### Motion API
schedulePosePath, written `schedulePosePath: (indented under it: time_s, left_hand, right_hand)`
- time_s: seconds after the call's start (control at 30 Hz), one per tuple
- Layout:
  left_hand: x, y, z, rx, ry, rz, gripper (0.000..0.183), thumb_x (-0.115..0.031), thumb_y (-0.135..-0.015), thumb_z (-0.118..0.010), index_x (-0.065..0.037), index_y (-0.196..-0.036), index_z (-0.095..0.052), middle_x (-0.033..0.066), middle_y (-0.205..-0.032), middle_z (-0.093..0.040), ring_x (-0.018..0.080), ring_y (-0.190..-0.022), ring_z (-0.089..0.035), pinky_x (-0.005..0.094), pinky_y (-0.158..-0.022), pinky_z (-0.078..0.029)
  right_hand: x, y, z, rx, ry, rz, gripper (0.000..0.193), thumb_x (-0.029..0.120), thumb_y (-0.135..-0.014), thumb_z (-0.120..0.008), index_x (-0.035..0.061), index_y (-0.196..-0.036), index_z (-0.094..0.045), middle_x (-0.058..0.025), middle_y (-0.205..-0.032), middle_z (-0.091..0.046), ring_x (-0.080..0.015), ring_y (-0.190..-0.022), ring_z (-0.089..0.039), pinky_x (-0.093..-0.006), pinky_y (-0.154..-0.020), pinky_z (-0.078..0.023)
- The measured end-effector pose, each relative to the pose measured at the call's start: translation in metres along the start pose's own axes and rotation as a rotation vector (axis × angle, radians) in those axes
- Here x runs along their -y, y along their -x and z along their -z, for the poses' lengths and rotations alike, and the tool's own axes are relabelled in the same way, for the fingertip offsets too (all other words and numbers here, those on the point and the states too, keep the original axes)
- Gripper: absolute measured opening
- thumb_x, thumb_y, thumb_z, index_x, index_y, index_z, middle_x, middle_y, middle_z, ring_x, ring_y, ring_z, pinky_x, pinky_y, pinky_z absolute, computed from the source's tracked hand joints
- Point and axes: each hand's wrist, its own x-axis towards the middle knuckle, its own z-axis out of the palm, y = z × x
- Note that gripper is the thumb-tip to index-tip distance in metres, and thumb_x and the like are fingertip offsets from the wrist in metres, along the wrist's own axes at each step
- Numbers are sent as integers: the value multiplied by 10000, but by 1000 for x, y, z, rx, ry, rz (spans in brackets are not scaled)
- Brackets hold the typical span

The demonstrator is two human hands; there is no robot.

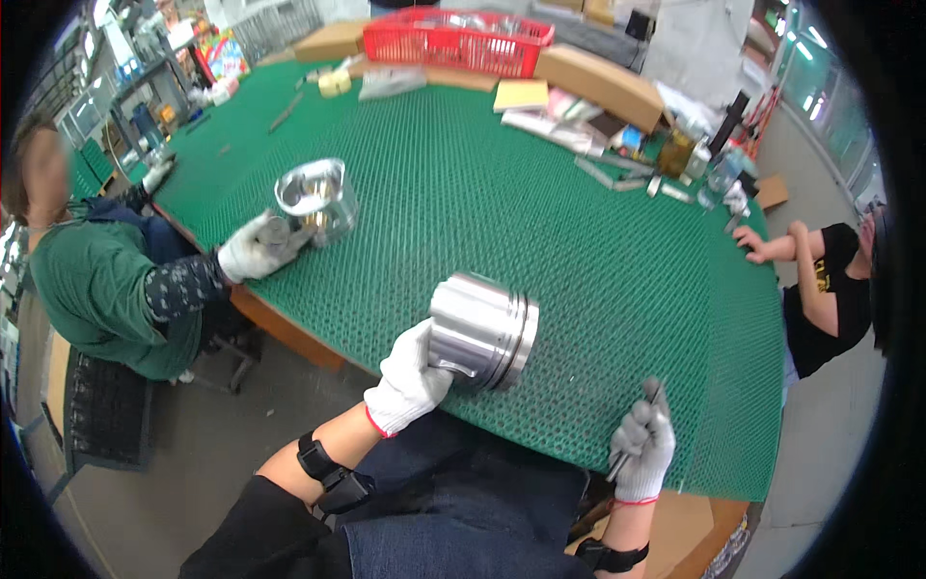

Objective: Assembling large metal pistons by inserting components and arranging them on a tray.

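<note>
My left hand, in a white work glove, grips a shiny metal engine piston by its skirt end. The piston lies tilted on its side just over the near edge of the green mat, its grooved ring end facing right. To the right, my gloved right hand is closed round a thin metal rod-like tool, whose lower end sticks out below the fingers. Grey smudges mark that glove's fingertips. A gap of bare mat separates the tool from the piston.
A green textured mat covers the table. At left, a co-worker's gloved hand is beside another piston. A red basket and cardboard box stand behind. Bottles and strips lie far right, near another person's arms.
</note>
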Motion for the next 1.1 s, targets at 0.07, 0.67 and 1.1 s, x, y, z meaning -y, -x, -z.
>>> schedulePosePath:
  time_s: [0.07, 0.67, 1.1]
  left_hand:
    - [-17, -30, 11, 73, -22, -66, 295, 45, -715, -630, -32, -1000, -639, 154, -901, -665, 325, -845, -665, 369, -779, -530]
    - [5, 78, 97, 72, -434, -187, 391, -60, -770, -696, -23, -1153, -629, 154, -1169, -644, 271, -904, -668, 345, -766, -563]
    - [1, -7, 20, 178, -130, 76, 632, -239, -867, -642, -39, -1423, -418, 221, -1400, -493, 353, -1252, -539, 395, -1030, -461]
  right_hand:
    - [-4, -1, 0, 29, -30, -29, 397, 142, -931, -535, 47, -1315, -500, 45, -725, -415, -49, -523, -354, -202, -420, -305]
    - [-9, -4, 2, 14, 29, 75, 324, 111, -980, -402, 61, -1289, -489, 25, -790, -488, -39, -576, -392, -158, -451, -349]
    - [-2, 10, -3, -12, 73, 38, 324, 198, -1011, -502, 150, -1331, -529, -14, -858, -601, -61, -535, -455, -179, -423, -373]
